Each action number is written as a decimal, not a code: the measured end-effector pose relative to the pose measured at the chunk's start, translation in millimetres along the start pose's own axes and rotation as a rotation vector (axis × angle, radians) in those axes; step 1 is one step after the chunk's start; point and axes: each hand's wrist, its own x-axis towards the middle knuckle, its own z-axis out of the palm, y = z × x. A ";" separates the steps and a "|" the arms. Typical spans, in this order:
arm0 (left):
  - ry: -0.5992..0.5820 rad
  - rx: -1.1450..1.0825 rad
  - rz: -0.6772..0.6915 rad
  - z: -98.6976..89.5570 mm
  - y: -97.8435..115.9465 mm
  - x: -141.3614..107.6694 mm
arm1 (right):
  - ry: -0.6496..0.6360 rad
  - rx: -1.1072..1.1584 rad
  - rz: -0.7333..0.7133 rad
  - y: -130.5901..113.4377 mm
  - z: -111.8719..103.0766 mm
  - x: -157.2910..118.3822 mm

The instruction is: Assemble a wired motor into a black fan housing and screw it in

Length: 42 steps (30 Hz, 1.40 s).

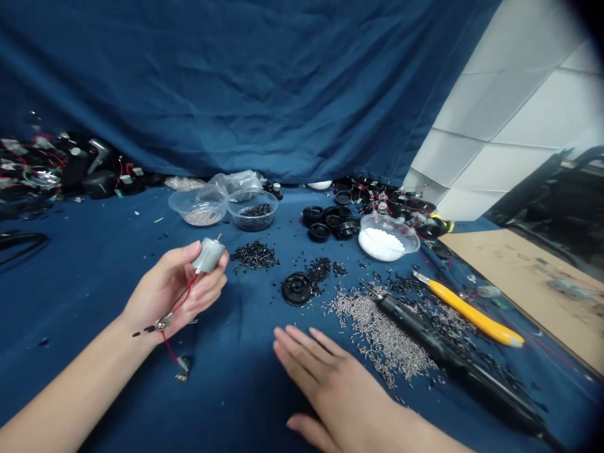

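Observation:
My left hand is closed around a small silver electric motor, its thin shaft pointing up. From the motor, red and black wires run down over my palm to a small metal part near the wrist and on to a little connector piece hanging below. My right hand is low over the blue cloth, palm down with fingers stretched out and holding nothing. Beyond its fingertips is a round black plastic part. A heap of small silver screws spreads just right of that hand.
A black electric screwdriver lies across the screws, beside a yellow-handled tool. Clear bowls hold silver screws, black screws and a white substance. Black rings and wired parts pile up toward the blue curtain.

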 end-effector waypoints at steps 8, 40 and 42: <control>-0.039 0.046 -0.073 5.6 -18.6 4.8 | 0.198 -0.473 0.272 57.0 -10.1 -50.7; -0.184 0.148 -0.358 30.6 -67.6 -5.0 | -0.144 -0.241 0.751 274.2 -100.7 -1.6; -0.180 0.162 -0.355 31.0 -68.5 -4.8 | -0.128 -0.221 0.722 270.8 -96.6 -3.2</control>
